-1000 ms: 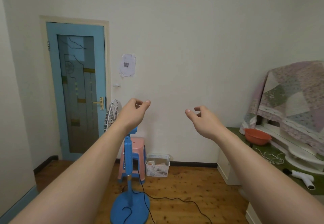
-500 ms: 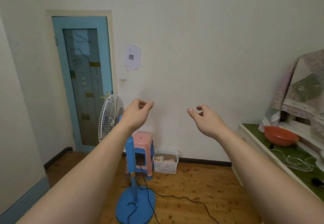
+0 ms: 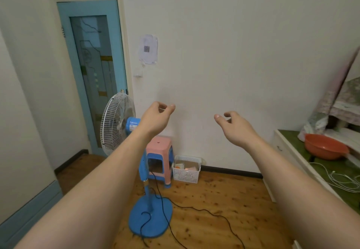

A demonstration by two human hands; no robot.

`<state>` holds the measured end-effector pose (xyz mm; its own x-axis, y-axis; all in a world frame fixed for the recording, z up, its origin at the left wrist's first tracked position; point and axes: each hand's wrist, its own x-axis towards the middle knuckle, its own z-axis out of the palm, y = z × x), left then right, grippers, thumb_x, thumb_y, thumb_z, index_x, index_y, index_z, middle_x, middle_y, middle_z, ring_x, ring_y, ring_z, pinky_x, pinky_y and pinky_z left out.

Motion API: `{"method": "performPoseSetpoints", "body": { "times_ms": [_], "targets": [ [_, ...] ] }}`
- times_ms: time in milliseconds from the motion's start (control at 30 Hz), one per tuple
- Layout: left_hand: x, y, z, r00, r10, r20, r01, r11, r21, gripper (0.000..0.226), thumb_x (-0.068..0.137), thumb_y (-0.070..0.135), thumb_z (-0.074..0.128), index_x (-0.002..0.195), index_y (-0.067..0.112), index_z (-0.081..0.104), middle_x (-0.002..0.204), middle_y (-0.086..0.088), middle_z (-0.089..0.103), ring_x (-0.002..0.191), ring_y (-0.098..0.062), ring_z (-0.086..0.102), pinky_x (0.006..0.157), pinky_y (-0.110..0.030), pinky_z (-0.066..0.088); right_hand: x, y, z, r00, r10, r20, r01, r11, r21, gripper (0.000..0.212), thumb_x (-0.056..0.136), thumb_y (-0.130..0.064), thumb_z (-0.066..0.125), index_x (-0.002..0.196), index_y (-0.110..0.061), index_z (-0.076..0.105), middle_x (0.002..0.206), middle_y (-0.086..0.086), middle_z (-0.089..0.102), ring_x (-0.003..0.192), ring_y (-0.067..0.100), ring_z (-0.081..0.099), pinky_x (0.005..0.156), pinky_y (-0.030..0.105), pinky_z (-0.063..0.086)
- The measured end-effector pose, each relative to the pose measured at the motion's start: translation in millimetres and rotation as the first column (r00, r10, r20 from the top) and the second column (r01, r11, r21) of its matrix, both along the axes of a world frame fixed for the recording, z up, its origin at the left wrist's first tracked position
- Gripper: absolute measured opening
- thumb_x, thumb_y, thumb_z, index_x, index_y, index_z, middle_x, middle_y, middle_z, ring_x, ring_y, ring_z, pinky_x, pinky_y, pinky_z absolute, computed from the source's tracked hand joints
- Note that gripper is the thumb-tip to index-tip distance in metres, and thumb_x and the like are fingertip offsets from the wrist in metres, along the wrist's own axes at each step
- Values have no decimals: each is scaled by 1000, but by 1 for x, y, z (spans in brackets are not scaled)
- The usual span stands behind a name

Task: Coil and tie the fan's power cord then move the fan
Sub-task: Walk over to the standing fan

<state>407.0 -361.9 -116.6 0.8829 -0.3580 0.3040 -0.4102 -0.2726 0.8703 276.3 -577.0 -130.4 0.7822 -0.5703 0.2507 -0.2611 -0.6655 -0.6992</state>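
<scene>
One white mesh basket (image 3: pixel 186 169) on floor (image 3: pixel 224 200) at far wall, holding small packets, kind unclear. One orange basin (image 3: pixel 325 147) on table (image 3: pixel 288 137) at right, contents not visible. One blue pedestal fan (image 3: pixel 136 151) left of centre; one black power cord (image 3: pixel 194 208) loose, uncoiled across floor. Two stacked stools (image 3: pixel 160 159) behind. Left hand (image 3: pixel 155 120), right hand (image 3: pixel 236 128): raised, fingers loosely curled, nothing held.

Fan (image 3: pixel 124 124) stands on the floor (image 3: pixel 224 200) right of the door (image 3: pixel 93 73). Stool (image 3: pixel 159 159) behind the fan, basket (image 3: pixel 186 169) just right of the stool, both against the wall. Cord (image 3: pixel 196 208) trails across the floor from the fan base rightward. Surface (image 3: pixel 292 143) at right carries a bowl (image 3: pixel 325 147) and cables (image 3: pixel 339 180).
</scene>
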Motion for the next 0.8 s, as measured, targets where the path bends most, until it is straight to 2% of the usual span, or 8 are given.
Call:
{"method": "performPoseSetpoints", "body": {
  "times_ms": [400,567,800],
  "targets": [
    [10,-19,-14,999,38,-10,-38,999,34,44,96,53,54,122,17,53,119,-3,64,110,-22,63,99,-49,52,19,-25,-22,999,38,-24,-37,999,27,68,100,-60,44,149,-12,41,136,8,60,130,30,53,92,32,36],
    [26,-24,-25,999,38,-27,-37,999,37,45,95,54,55,121,17,54,117,-3,64,108,-22,64,98,-49,53,35,-25,-33,998,37,-42,-36,999,18,68,100,-60,44,149,-13,41,138,9,59,131,30,53,98,37,39],
    [63,-29,-37,999,15,-34,-13,998,54,48,95,55,54,123,16,53,116,-4,64,108,-24,64,97,-50,53,70,-25,-43,998,34,-47,-34,999,8,67,100,-60,44,149,-13,42,135,7,60,129,29,54,91,33,36]
  ]
}}
